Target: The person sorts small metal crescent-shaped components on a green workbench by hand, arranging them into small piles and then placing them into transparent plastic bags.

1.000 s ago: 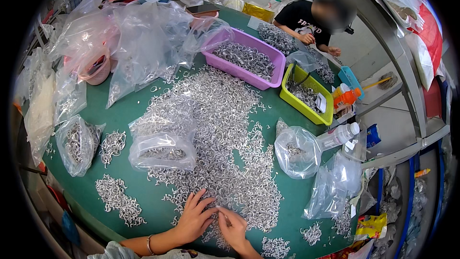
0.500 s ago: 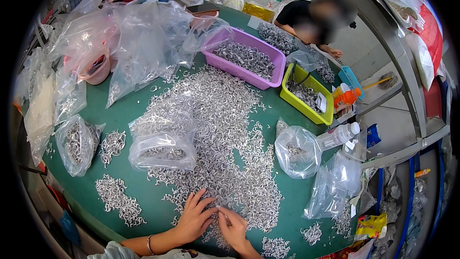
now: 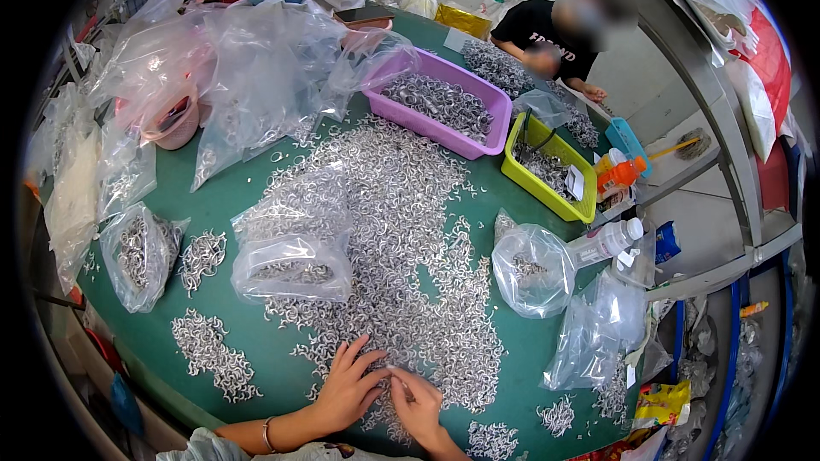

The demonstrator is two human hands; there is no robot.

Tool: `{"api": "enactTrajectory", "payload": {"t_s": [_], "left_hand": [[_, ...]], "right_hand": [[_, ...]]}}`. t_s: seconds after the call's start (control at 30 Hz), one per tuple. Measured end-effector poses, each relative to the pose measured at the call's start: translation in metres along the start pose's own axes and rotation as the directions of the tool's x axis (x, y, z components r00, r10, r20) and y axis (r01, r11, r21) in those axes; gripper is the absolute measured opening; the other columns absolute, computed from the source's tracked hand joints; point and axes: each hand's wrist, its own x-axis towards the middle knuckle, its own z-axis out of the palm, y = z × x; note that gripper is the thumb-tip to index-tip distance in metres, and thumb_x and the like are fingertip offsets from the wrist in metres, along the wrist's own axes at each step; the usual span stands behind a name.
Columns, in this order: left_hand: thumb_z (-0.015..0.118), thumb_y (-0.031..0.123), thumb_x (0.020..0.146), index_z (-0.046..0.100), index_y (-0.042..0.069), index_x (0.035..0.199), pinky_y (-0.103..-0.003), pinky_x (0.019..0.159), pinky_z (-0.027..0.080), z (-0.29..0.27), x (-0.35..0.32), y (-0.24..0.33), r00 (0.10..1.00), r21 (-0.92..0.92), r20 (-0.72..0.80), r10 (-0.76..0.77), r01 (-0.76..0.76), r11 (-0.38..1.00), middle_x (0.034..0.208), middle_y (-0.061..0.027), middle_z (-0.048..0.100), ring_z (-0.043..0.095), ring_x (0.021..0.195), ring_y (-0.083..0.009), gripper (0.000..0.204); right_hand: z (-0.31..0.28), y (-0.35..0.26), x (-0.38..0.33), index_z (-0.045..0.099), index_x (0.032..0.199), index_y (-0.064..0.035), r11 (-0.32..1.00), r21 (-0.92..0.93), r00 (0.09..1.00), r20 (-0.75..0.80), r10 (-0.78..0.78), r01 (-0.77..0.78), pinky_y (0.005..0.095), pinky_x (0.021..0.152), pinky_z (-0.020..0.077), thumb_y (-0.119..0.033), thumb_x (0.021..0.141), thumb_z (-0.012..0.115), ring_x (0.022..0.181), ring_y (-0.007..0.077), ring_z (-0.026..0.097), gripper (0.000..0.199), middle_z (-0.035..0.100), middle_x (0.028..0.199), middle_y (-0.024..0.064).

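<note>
Near edge of pile: both hands sit as they did ½ sec ago. L hand [image 3: 346,393] part-open, fingers fanned on the silver crescent pcs [image 3: 401,290]; can't tell if it has hold of one. R hand [image 3: 417,403] just beside it, thumb & index nearly tog. by L thumb; anything pinched there is too small to make out. Small heaps lie apart: near heap [image 3: 491,441] by R forearm, L-side heap [image 3: 209,354] beyond L forearm. Main mass of pcs runs from the hands up the middle of the green surface [image 3: 154,350]; outline looks unchanged, so the handwork seems no further along. Clear bag [image 3: 295,273] w/ pcs, on the pile, also unmoved. Far side: co-worker [image 3: 530,21] has come up a bit from a deeper bend, shirt front showing again; prob. no bearing on the near work.

Print, near to far: yellow packet [image 3: 662,405] at R has printing, too small to read; white bottle [image 3: 608,242] has a faint label, illegible; white slip [image 3: 575,181] in lime tray [image 3: 547,203], no legible text; black T-shirt on co-worker has big white lettering, partly covered.
</note>
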Motion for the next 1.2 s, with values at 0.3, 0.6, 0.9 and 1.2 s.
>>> {"api": "enactTrajectory", "payload": {"t_s": [0.3,0.6,0.9,1.2], "left_hand": [[0.072,0.013,0.078,0.062,0.01,0.116,-0.061,0.108,0.023,-0.002,0.0,0.002,1.0,0.006,0.01,0.002,-0.002,1.0,0.135,-0.0099,0.047,0.028,0.138,-0.0396,0.04],[0.073,0.008,0.077,0.062,0.01,0.113,-0.06,0.108,0.024,0.0,0.0,0.002,0.996,-0.107,-0.09,-0.014,0.005,0.994,0.132,-0.0113,0.048,0.032,0.136,-0.04,0.037],[0.07,-0.003,0.077,0.063,0.002,0.111,-0.04,0.087,0.046,-0.007,0.002,0.011,0.954,-0.308,-0.298,-0.042,-0.054,0.95,0.105,-0.0134,0.061,0.058,0.099,-0.0317,0.035],[0.06,-0.01,0.083,0.066,0.001,0.115,-0.03,0.061,0.049,-0.007,-0.004,0.011,0.99,-0.497,-0.131,-0.046,-0.025,0.867,0.085,-0.0139,0.065,0.062,0.069,-0.0225,0.035]], "right_hand": [[0.0,0.0,-0.001,0.069,0.105,-0.0021,1.0,0.008,1.0,0.005,0.005,-0.005,0.0317,0.052,0.0488,0.002,0.082,0.067,0.058,0.0236,0.062,0.024,0.066,0.075,0.0129],[-0.003,-0.004,-0.002,0.07,0.105,-0.0045,0.997,0.05,0.998,0.0,0.063,-0.063,0.0306,0.059,0.049,0.0,0.078,0.071,0.073,0.0232,0.063,0.027,0.065,0.087,0.0122],[-0.016,-0.007,0.003,0.072,0.104,-0.0071,0.975,-0.01,0.971,0.089,-0.221,0.222,0.0427,0.088,0.0413,-0.013,0.07,0.077,0.101,0.0321,0.053,0.035,0.056,0.112,0.0137],[-0.014,-0.002,0.0,0.072,0.103,-0.0064,0.957,0.088,0.954,0.092,-0.284,0.276,0.0444,0.092,0.0407,-0.017,0.07,0.078,0.105,0.0339,0.052,0.035,0.056,0.117,0.0144]]}}
